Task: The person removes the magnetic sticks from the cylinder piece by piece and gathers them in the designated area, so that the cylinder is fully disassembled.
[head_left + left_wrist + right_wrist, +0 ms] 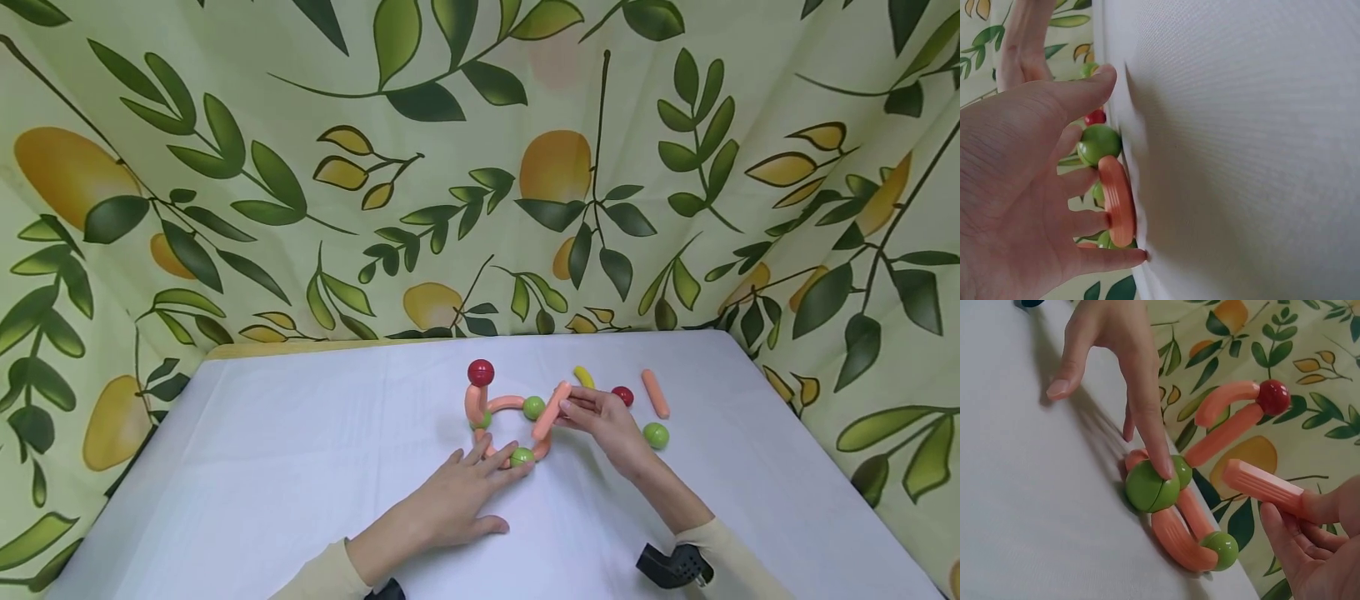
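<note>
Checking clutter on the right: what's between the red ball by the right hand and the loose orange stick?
Nothing: in the head view, only bare white table separates the red ball from the loose orange stick.

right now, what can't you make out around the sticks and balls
- Head view: where the orange stick in the right hand meets the build; fingers hide its upper end.
- Left wrist view: the left hand covers most of the build.
- Right wrist view: the stick's held end, inside the grip.

White table [300,467] w/ rod-ball toys [510,412].
</note>
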Tool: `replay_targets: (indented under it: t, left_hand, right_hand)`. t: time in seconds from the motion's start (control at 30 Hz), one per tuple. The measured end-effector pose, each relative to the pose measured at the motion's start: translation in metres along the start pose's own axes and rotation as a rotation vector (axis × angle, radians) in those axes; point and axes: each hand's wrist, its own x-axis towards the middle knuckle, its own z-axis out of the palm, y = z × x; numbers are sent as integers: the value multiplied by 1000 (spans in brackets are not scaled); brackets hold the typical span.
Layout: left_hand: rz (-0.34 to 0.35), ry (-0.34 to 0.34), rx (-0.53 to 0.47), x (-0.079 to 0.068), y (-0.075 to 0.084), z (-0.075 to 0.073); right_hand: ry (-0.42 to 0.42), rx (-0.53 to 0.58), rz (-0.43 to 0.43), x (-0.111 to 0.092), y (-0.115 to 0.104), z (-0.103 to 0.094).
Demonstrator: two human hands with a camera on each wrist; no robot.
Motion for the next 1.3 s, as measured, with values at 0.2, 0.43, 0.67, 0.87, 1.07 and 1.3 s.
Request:
replay_targets:
  t: [0.2,0.43,0.67,0.87,1.07,1.3]
  left_hand:
    - [1,4,-8,-1,-1,0]
    - [2,25,-1,-1,0,2]
    - [-1,25,1,-2,1,2]
    - [5,24,4,-1,2,1]
    - [-8,9,3,0,1,1]
    - [-6,7,6,2,0,2]
  right_hand:
    - [21,-34,39,-2,1,-6]
    - [74,-59,24,-5,-3,-21]
    - [98,-93,-19,-12,2,-54]
    - [161,-165,33,-21,2,-83]
    - [226,-202,45,-24,6,-111]
    - [249,-243,109,-24,14,-133]
